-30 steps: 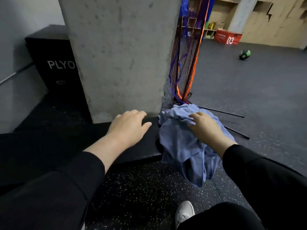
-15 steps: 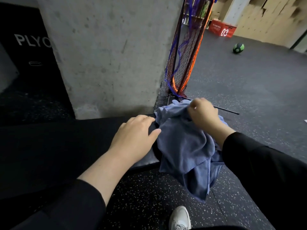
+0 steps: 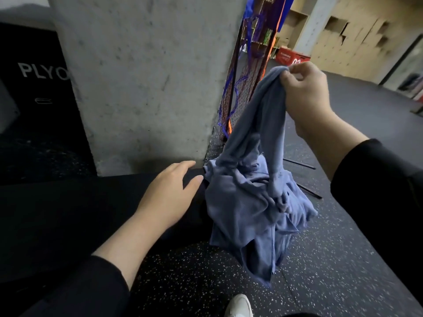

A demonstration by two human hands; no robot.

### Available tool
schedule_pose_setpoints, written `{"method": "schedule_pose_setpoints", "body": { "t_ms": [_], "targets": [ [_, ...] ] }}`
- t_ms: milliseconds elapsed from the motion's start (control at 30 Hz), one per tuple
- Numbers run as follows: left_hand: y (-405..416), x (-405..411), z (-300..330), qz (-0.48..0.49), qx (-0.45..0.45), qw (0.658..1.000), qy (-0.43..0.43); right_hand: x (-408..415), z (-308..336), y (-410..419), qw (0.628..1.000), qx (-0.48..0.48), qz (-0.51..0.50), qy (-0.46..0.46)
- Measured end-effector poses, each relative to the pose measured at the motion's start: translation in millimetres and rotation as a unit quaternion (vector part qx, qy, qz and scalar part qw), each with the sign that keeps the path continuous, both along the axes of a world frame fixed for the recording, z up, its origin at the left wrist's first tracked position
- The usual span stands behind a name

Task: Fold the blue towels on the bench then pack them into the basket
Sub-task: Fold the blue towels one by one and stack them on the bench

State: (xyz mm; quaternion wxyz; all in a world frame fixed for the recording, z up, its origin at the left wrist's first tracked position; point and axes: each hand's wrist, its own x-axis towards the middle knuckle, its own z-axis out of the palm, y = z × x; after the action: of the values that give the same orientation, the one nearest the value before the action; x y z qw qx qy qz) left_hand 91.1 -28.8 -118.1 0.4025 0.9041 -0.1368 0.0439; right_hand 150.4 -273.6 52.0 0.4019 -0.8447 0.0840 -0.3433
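A crumpled heap of blue towels [image 3: 247,202] lies at the right end of the black bench [image 3: 68,213] and hangs over its front edge toward the floor. My right hand [image 3: 306,97] pinches one blue towel [image 3: 267,110] by its top edge and holds it up, stretched above the heap. My left hand [image 3: 169,193] rests flat on the bench just left of the heap, fingers relaxed, thumb near the cloth. No basket is in view.
A concrete pillar [image 3: 148,76] rises right behind the bench. A black PLYO box [image 3: 39,88] stands at the left. A folded net frame [image 3: 247,76] leans by the pillar, its rods on the floor. A red box [image 3: 290,57] sits far back. My white shoe [image 3: 238,305] is below.
My right hand has lifted one towel up out of the heap, raising it well above the bench. My left hand has stayed on the bench beside the heap.
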Motion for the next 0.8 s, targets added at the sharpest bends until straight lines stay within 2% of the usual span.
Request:
{"method": "schedule_pose_setpoints", "body": {
  "t_ms": [167,267,367,433,533,633,733,767,800],
  "targets": [
    [15,-3,7,0.025,-0.132,0.991,-0.017,-12,22,45,0.993,0.082,0.078,-0.038],
    [28,-4,16,0.039,-0.208,0.977,-0.015,-21,13,84,0.980,0.141,0.140,-0.024],
    [43,-8,20,0.033,-0.255,0.966,0.004,-21,-20,119,0.955,0.219,0.198,0.021],
    [56,-9,17,0.042,-0.272,0.961,0.018,-20,-52,140,0.949,0.243,0.194,0.056],
    [84,-9,9,0.082,-0.237,0.966,0.055,-19,-105,165,0.925,0.319,0.162,0.129],
    [113,-9,-12,0.090,-0.118,0.980,0.129,-18,-156,181,0.868,0.420,0.166,0.205],
    [128,-13,-47,0.054,-0.060,0.978,0.195,-14,-189,192,0.813,0.498,0.182,0.242],
    [130,-14,-57,0.045,-0.062,0.976,0.206,-10,-195,195,0.780,0.540,0.199,0.245],
    [131,-15,-66,0.041,-0.072,0.973,0.214,-7,-197,200,0.731,0.598,0.222,0.244]
  ]
}}
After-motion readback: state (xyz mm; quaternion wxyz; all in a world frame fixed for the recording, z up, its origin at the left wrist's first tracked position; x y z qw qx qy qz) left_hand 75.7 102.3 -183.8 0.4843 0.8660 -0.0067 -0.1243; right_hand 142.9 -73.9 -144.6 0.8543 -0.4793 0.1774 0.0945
